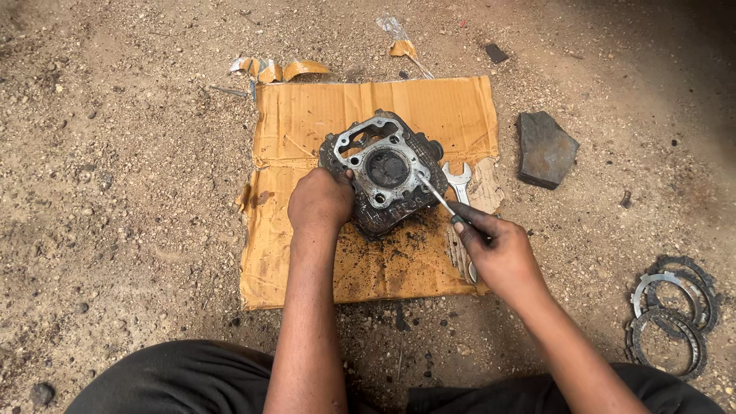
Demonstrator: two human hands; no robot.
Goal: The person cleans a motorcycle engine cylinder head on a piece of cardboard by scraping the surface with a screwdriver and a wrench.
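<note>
Firmly, left hand (320,201) grips greasy finned cylinder head (383,172).

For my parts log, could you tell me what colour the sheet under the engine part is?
The cardboard sheet is tan-brown, with dark oily stains; the head view shows it.

The cardboard sheet (307,268) lies on gravel ground (115,192). Its middle is blocked by the engine cylinder head (383,172), with the left hand (320,203) pressed against its near-left edge and the right hand (498,249) just near-right of it, holding a thin metal tool (435,193) that slants onto the head. A spanner (458,182) lies close to the head's right side, narrowing that gap. Far of the head the cardboard is bare; so is its near-left part. To the right, a dark flat stone (544,149) sits on the gravel, well apart. Ring plates (675,314) crowd the near-right corner. Torn scraps (280,69) litter the far edge.
</note>
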